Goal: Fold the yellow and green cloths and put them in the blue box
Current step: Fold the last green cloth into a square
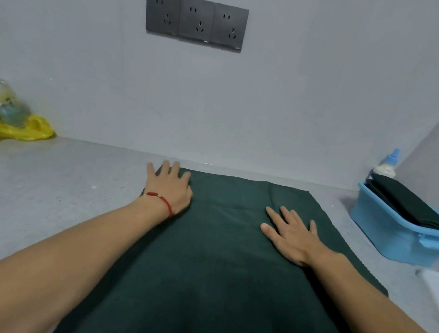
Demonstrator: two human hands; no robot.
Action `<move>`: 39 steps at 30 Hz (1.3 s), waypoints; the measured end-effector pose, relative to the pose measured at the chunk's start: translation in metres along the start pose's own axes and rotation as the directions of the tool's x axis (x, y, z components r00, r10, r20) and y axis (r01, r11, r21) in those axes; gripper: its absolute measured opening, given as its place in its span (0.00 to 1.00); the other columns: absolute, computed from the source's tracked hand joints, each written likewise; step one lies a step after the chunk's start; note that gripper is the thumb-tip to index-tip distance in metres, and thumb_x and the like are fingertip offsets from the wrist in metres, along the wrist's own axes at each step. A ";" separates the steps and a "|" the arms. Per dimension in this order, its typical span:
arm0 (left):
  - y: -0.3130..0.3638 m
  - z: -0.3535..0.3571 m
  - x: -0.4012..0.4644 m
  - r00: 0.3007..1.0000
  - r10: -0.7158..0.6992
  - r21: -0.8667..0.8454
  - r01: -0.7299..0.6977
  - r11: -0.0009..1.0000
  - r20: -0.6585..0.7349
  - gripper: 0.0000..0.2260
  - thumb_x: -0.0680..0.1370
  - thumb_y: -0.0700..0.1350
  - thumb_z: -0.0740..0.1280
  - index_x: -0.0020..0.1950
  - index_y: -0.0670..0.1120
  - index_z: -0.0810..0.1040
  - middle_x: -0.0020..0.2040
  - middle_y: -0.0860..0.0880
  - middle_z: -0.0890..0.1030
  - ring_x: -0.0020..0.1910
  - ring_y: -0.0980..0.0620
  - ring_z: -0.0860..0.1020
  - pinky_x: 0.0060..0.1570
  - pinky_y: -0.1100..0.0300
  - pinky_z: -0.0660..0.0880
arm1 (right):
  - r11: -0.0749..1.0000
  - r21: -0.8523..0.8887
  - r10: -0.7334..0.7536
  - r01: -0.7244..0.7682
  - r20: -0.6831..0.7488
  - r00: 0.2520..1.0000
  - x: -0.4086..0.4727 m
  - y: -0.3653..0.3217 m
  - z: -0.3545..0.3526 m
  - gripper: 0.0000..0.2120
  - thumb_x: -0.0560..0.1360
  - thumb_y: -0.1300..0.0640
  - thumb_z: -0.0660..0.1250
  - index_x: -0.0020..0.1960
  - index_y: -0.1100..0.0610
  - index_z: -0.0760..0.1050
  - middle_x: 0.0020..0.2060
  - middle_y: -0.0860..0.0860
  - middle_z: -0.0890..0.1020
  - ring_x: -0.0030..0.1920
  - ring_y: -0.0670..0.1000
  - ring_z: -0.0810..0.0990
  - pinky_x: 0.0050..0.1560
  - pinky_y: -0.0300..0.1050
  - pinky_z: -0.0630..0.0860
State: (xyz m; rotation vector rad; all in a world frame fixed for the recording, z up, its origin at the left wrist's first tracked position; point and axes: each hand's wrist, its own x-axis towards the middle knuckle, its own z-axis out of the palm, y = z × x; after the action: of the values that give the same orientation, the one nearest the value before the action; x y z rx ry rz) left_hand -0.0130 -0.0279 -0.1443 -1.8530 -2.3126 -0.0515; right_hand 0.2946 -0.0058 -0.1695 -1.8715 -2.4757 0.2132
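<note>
On the grey tabletop [46, 187], in the head view, a dark green cloth [215, 261] lies spread flat, running from the near edge of the frame to just short of the far wall.

Left hand [171, 185]: palm down at the far left corner of the green cloth, fingers [170, 167] straight and slightly spread, partly on the cloth and partly on the tabletop. Nothing is gripped. A red string bracelet [161, 200] sits on this wrist.

Right hand [291, 233]: palm down, flat on the cloth right of centre, fingers extended and spread. Nothing is gripped.

Blue box [396, 235]: at the far right, well apart from both hands. A folded dark cloth [408, 205] rests inside it, tilted against the rim. A small bottle with a blue cap [388, 165] stands just behind the box.

Far left: a yellow cloth [12, 127] lies crumpled by the wall, with a clear plastic bottle [1, 100] resting on it. Three dark wall sockets [196, 19] are mounted above.
</note>
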 end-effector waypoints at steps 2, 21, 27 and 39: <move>0.028 -0.011 -0.050 0.974 0.203 -0.069 -0.210 0.975 -0.098 0.21 0.82 0.55 0.53 0.72 0.50 0.69 0.76 0.45 0.64 0.77 0.44 0.58 0.73 0.39 0.57 | 0.999 0.011 0.036 -0.035 -0.080 0.996 -0.014 -0.007 -0.005 0.30 0.82 0.34 0.43 0.82 0.42 0.51 0.82 0.53 0.51 0.82 0.57 0.48 0.77 0.68 0.46; 0.142 -0.039 -0.221 0.888 0.415 -0.735 -0.416 0.536 -0.199 0.13 0.84 0.46 0.59 0.39 0.47 0.72 0.39 0.46 0.79 0.45 0.41 0.76 0.45 0.50 0.71 | 0.801 0.595 0.175 0.067 -0.339 0.924 -0.242 0.033 0.007 0.23 0.73 0.53 0.68 0.67 0.52 0.69 0.61 0.49 0.77 0.61 0.50 0.77 0.63 0.47 0.73; 0.139 -0.042 -0.222 0.858 0.476 -0.715 -0.456 0.529 -0.195 0.15 0.83 0.46 0.61 0.37 0.46 0.71 0.34 0.49 0.76 0.39 0.44 0.75 0.37 0.53 0.65 | 0.953 0.244 0.266 -0.179 -0.395 0.879 -0.221 0.005 0.018 0.39 0.74 0.32 0.64 0.78 0.51 0.58 0.69 0.55 0.69 0.67 0.60 0.71 0.67 0.59 0.69; 0.076 -0.025 -0.247 0.748 0.659 -0.545 -0.587 0.599 -0.081 0.26 0.72 0.52 0.60 0.71 0.60 0.72 0.70 0.62 0.73 0.70 0.61 0.67 0.74 0.55 0.63 | 1.000 -0.006 0.005 -0.009 -0.487 0.873 -0.252 0.056 -0.007 0.14 0.72 0.62 0.71 0.57 0.55 0.83 0.57 0.49 0.82 0.57 0.54 0.77 0.55 0.51 0.76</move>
State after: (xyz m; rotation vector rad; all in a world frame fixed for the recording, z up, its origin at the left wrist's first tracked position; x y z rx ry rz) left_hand 0.1157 -0.2528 -0.1659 -2.9460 -1.6468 -0.5607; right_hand 0.4185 -0.2322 -0.1555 -1.6719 -2.1226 -0.2449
